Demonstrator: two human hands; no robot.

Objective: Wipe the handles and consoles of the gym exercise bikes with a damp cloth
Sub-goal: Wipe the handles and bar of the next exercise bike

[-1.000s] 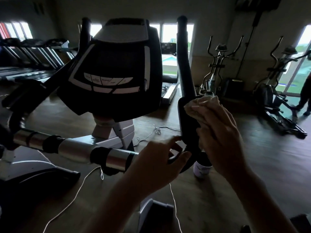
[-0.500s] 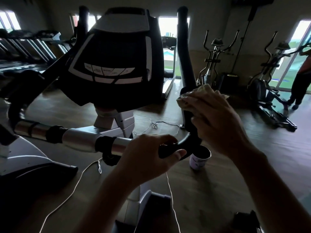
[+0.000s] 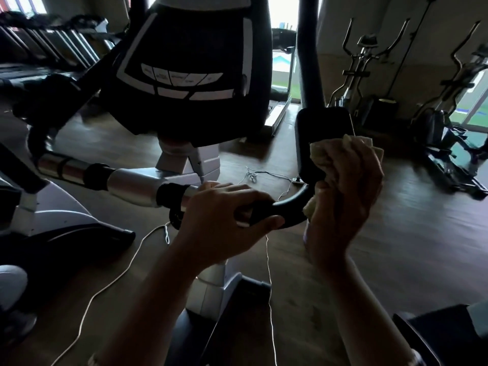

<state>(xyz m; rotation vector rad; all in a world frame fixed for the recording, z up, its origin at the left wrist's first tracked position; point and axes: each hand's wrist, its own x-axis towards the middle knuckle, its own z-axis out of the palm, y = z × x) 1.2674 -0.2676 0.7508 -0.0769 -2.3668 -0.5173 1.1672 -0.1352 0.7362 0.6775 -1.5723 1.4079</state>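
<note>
Crumpled beige cloth (image 3: 320, 154) against black handle (image 3: 293, 207)

There is a single view, from a camera worn on the person's head, looking forward and steeply down. It sits close above the curved black foam handlebar (image 3: 287, 207) of the exercise bike, which lies near mid-frame. Just beyond and above the handlebar, the black console with pale grey buttons (image 3: 190, 72) fills the upper centre, its top cut off by the frame edge. Both forearms enter from the bottom edge below the handlebar. Far beyond it to the right stand dark elliptical trainers (image 3: 367, 67), small against bright windows. Wide-angle bending curves the edges.
</note>
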